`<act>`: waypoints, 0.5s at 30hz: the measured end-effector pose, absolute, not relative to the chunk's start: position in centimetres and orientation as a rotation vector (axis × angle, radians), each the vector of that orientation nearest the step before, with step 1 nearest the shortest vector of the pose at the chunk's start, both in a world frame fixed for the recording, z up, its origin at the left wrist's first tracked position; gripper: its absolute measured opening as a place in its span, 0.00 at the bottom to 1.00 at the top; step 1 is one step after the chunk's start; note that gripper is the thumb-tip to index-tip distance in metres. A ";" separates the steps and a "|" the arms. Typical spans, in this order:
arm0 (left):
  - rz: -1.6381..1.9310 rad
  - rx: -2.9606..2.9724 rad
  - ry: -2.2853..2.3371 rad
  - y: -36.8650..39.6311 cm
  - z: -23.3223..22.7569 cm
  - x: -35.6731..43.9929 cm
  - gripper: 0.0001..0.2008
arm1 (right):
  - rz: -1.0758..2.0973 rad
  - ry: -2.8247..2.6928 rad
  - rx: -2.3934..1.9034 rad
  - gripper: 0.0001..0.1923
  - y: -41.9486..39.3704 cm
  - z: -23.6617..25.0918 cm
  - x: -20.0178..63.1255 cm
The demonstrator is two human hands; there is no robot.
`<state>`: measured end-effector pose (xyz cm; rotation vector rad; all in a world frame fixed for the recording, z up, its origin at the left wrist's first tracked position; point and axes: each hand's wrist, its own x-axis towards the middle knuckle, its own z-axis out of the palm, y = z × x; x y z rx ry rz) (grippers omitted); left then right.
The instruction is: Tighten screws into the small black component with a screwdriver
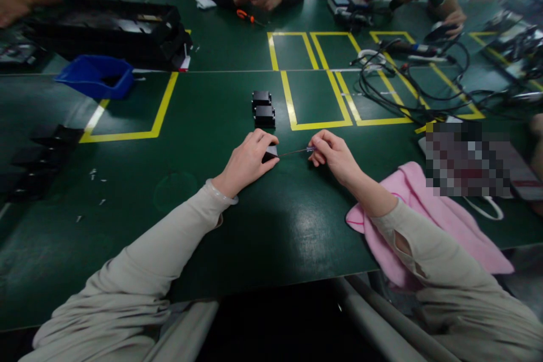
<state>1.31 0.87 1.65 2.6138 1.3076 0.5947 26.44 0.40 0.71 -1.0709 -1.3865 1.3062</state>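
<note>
A small black box (270,153), matte and hard-edged like moulded plastic, sits on the desk (237,237) just in front of the person, mostly covered by the left hand (248,161), whose fingers are curled down around it and pin it in place. Only its right end shows, a dark corner with a paler face. A thin screwdriver (297,151) meets that end: its slim metal shaft lies nearly level, long axis running left to right, tip pointing left at the box, bluish handle pinched in the closed fingers of the right hand (333,155). The two hands sit near each other but apart. Just beyond stand two more black boxes (263,108) of the same blocky shape, touching. The desk is a smooth dark green mat with a dull sheen, marked with yellow tape rectangles (316,79). A soft pink cloth (428,220) lies crumpled under the right forearm.
</note>
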 end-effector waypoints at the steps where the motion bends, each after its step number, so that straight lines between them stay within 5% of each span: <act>1: 0.597 2.615 1.305 0.9 1.6 1.3 0.16 | 1.292 -1.388 -1.074 0.17 0.4 0.7 26.4; 15: 0.607 2.619 1.317 0.9 1.5 1.2 0.16 | 1.254 -1.381 -1.102 0.13 0.3 0.6 26.4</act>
